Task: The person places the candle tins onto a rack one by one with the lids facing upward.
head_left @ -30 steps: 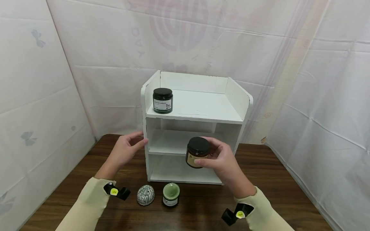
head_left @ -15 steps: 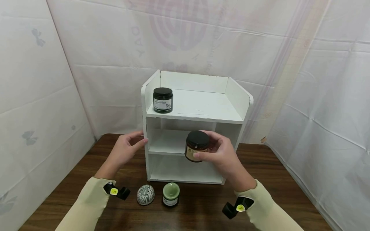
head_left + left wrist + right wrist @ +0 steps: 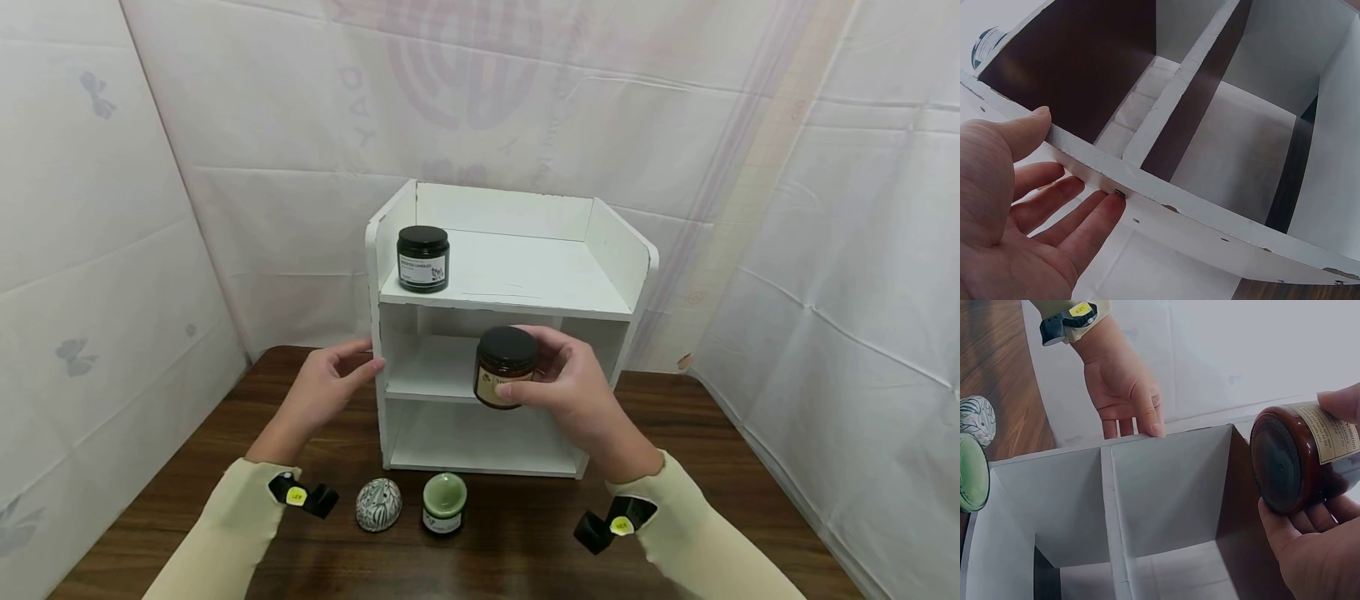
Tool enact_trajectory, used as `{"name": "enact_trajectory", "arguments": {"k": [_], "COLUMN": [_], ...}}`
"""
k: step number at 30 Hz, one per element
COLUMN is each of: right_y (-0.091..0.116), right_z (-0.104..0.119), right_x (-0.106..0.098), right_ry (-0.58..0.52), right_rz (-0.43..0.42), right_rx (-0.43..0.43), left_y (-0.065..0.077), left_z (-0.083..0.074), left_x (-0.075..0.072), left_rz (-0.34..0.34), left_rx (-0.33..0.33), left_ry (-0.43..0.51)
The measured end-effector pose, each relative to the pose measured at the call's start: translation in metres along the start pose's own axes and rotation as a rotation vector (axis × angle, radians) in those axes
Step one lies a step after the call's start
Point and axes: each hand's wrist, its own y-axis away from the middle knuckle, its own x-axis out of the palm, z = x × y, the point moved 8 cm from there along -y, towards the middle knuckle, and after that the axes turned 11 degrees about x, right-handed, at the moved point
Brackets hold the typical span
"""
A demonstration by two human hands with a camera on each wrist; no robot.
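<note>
My right hand (image 3: 577, 387) grips a dark amber candle jar (image 3: 504, 367) with a black lid and a cream label, thumb on the label side. The jar hangs in front of the middle tier of a white shelf unit (image 3: 517, 265), below its top board. In the right wrist view the jar's dark round base (image 3: 1275, 464) shows. My left hand (image 3: 322, 396) touches the unit's left side panel. In the left wrist view the thumb lies at the panel's front edge (image 3: 1166, 194) and fairly straight fingers (image 3: 1094, 225) reach along its outer face.
On the unit's top board, at left, stands a dark candle jar (image 3: 423, 260) with a white label. In front of the unit, a patterned black-and-white dome (image 3: 378, 505) and a green-topped jar (image 3: 444, 502) stand on the wooden table (image 3: 712, 467). White sheeting (image 3: 262, 125) surrounds it.
My right hand has raised the amber candle jar and brought it slightly left, nearer the middle tier's level. The left hand stays at the side panel.
</note>
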Motion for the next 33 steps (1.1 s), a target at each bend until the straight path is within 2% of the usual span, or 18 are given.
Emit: {"name": "enact_trajectory", "arguments": {"k": [13, 33], "right_y": [-0.007, -0.019], "right_z": [0.009, 0.025], "right_x": [0.002, 0.000], "right_ry": [-0.043, 0.033], "right_rz": [0.044, 0.030], "right_rx": [0.020, 0.010], "left_y": [0.000, -0.001], "left_z": [0.001, 0.003], "left_x": [0.000, 0.000], "left_rz": [0.003, 0.002], "left_rx": [-0.007, -0.004], "left_ry": [0.000, 0.014]}}
